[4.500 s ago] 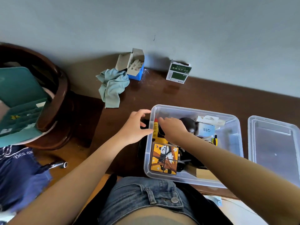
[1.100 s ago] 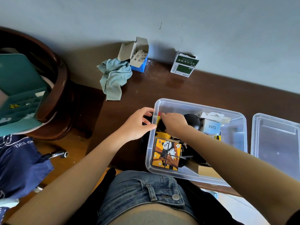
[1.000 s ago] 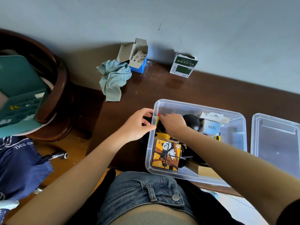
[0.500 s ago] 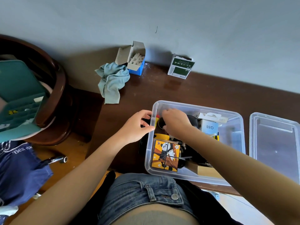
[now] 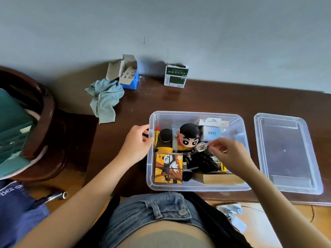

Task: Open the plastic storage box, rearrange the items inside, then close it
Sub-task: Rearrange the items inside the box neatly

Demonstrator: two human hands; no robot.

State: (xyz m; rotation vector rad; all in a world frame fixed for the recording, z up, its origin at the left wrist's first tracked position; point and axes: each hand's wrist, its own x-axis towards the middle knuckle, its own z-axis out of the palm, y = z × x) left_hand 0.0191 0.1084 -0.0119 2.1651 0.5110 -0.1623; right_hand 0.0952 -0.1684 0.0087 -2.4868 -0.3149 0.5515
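Over the open storage box (image 5: 196, 187), her right hand (image 5: 230, 154) pinches a small ring (image 5: 201, 147); left hand (image 5: 138, 143) grips the rim. Dropped, it could vanish among cables (image 5: 204, 162).

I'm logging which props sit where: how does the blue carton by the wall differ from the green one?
The blue carton has its flaps open and white sticks showing; the green carton shows nothing inside. The blue one touches the teal cloth; the green one stands apart. The blue one sits further left. Both stand on the wooden table against the wall.
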